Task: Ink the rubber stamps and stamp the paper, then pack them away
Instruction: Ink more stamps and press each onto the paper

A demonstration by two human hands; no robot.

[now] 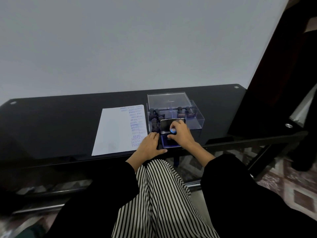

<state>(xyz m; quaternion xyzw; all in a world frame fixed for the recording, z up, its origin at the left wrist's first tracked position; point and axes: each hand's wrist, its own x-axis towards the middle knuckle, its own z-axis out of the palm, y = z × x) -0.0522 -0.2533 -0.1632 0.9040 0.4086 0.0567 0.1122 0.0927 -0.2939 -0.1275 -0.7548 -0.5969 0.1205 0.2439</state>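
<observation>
Blue-topped stamp [172,131] pinched by right hand [181,133], pressed onto ink pad [165,143] underneath, guessing for inking. Left hand [149,145] laid flat beside pad, fingers relaxed, probably steadying it. Paper [118,131] kept just left.

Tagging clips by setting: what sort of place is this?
Probably a home room: a black glass-topped table against a plain pale wall, with a patterned rug on the floor.
</observation>
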